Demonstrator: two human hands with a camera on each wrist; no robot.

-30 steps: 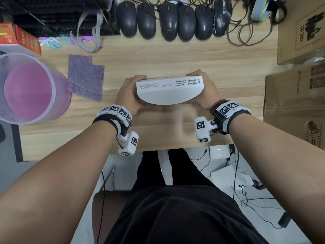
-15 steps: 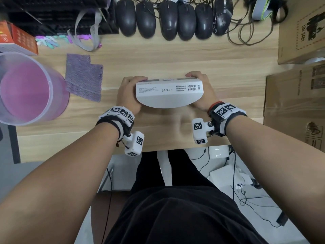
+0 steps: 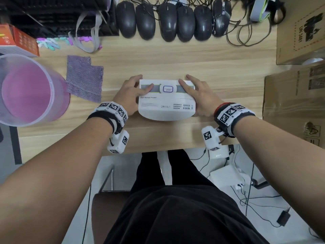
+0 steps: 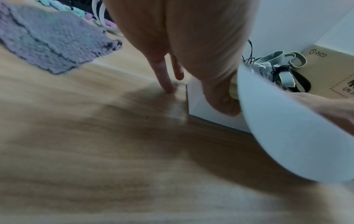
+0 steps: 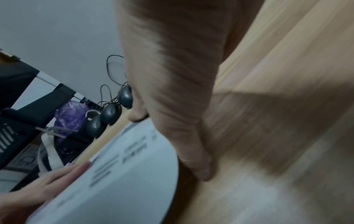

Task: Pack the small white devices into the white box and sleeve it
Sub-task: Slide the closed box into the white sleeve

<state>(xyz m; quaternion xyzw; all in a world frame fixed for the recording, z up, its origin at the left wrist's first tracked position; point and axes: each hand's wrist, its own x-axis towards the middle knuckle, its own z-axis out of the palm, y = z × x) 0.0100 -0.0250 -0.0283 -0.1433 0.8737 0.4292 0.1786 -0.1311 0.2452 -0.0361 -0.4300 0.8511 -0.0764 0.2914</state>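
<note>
The white box [image 3: 166, 101] sits on the wooden desk [image 3: 158, 57] near its front edge, printed sleeve face up, its rounded side bulging toward the person. The left hand [image 3: 129, 93] grips the box's left end, thumb laid across the top, other fingers [image 4: 164, 81] reaching down to the desk at the box's far corner. The right hand [image 3: 199, 95] holds the right end the same way (two fingers flat on the printed band, thumb [image 5: 201, 171] tucked against the near side). Out to the left lies a purple cloth [image 3: 85, 79], beyond it a translucent pink bucket [image 3: 26, 90]. Along the back edge runs a row of black mice [image 3: 168, 20], with cardboard boxes [image 3: 297, 95] to the right.
</note>
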